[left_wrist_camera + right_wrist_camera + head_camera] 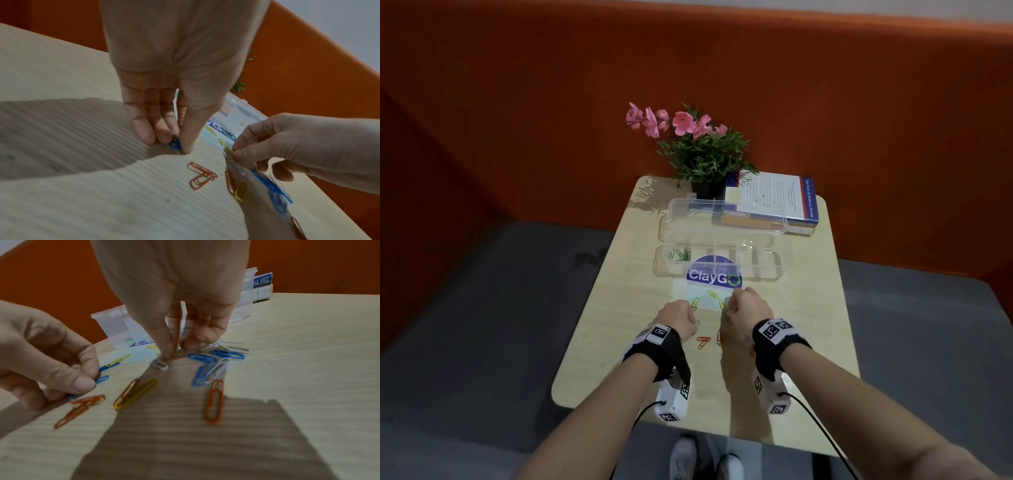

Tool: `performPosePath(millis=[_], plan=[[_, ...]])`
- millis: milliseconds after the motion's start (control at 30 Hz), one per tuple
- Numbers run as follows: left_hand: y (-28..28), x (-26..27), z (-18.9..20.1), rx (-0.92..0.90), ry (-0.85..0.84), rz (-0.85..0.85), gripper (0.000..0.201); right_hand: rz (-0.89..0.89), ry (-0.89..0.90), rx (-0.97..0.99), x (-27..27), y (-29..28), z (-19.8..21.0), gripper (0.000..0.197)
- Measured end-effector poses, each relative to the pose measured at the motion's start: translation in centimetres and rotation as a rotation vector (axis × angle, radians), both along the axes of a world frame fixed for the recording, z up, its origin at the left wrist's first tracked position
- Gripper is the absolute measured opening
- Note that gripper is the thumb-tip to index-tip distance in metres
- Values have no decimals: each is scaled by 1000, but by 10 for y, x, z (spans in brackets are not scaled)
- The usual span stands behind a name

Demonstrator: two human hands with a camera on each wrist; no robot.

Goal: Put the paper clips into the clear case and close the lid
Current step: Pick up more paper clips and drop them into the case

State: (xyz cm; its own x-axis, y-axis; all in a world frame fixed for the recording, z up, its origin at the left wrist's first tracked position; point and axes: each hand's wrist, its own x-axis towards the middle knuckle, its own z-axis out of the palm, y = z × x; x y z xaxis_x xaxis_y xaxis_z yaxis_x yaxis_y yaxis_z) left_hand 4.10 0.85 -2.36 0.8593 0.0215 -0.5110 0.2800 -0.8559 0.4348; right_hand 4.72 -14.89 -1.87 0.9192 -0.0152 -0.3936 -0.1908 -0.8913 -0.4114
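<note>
Nearest me on the table (804, 308): loose paper clips (213, 402), orange, yellow, blue and white, scattered between my hands. My left hand (677, 318) pinches a blue clip (174, 144) against the surface; my right hand (746, 310) pinches a yellow clip (227, 148) at its fingertips. Beyond them: the clear case (717, 263), lid (726, 216) raised, green clips (679, 255) in its left compartment. Farthest: stacked books (774, 205) and a potted plant (702, 154).
</note>
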Motion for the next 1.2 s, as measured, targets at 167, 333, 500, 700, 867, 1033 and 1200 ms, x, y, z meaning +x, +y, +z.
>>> performPosePath(millis=[167,333,500,700,867,1033,1200], plan=[[5,-1,-2,-40,-15,3,21,11,32,4,3,-2,2,5],[11,-1,-3,-37,-38,-15,29,72,-106,49,0,3,-1,21],[21,-4,-2,-38,-41,-64,31,442,-60,24,8,30,2,29],[45,-12,0,-52,-49,20,17,568,-123,-57,17,50,1,28],[57,-11,0,-78,-82,89,23,706,-193,-274,11,67,-3,28],[65,-9,0,-100,-114,119,21,824,-288,-372,2,73,4,13],[60,-10,3,-113,-133,126,18,452,-282,-62,10,54,-2,22]])
